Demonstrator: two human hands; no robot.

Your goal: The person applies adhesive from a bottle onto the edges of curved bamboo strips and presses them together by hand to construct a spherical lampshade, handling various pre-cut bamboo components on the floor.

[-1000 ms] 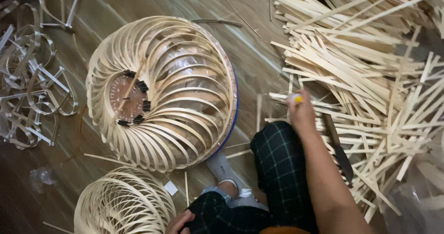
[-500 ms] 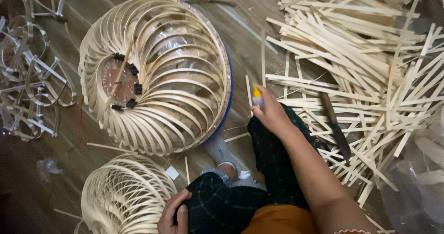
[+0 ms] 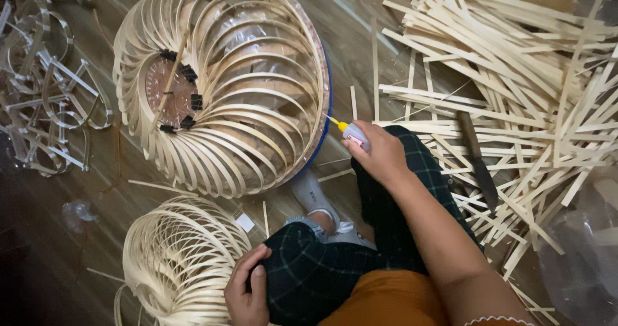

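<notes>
While the right hand (image 3: 380, 153) grips a small glue bottle (image 3: 353, 133), nozzle aimed left at the big bamboo lampshade's (image 3: 222, 84) rim just beside, the left hand (image 3: 248, 287) rests curled against the smaller shade (image 3: 180, 258).

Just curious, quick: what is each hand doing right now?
Left hand: curled, resting on the knee beside the small bamboo frame.
Right hand: fingers closed on a glue bottle.

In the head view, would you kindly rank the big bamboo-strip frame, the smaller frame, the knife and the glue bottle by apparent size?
1. Big bamboo-strip frame, clearly largest.
2. Smaller frame, partly cut off by the picture's edge.
3. Knife lying among the loose strips.
4. Glue bottle in the right hand, mostly hidden, so its full size is unsure.
</notes>
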